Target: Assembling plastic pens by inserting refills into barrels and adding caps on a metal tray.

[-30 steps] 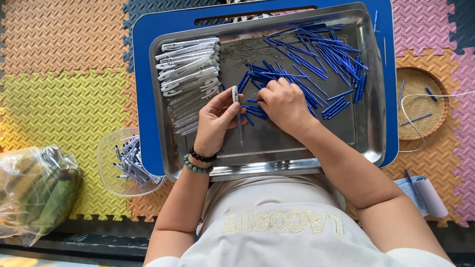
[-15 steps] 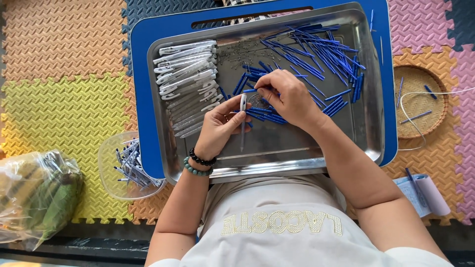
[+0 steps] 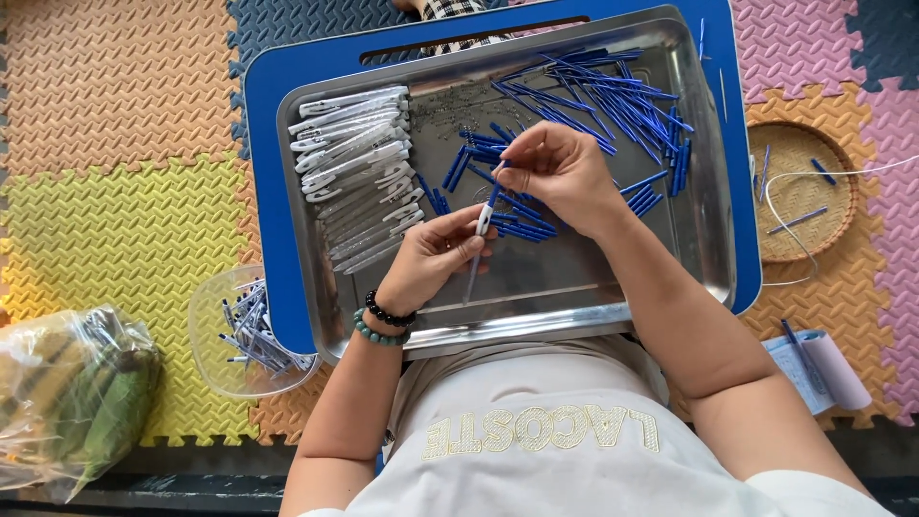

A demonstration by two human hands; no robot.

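Pinched between thumb and fingers of the left hand, a clear barrel is held upright-ish over the steel tray, its lower end pointing down toward the tray floor. A blue refill is gripped at its upper end by the fingertips of the right hand, and its lower end is seen meeting the barrel's top (whether it is inside cannot be told). Both hands are closed on their parts, just above the middle of the tray.

Loose blue refills are scattered across the tray's upper right, with a smaller cluster lying under and beside the right hand. A stack of clear barrels is laid in rows along the tray's left side. The tray is seated on a blue board, which is set on coloured foam mats.

Left of the tray, near the left elbow, a clear bowl of finished pens is placed, and a plastic bag is seen beyond it. On the right, a round woven basket with a few blue pieces is parked just beside the board
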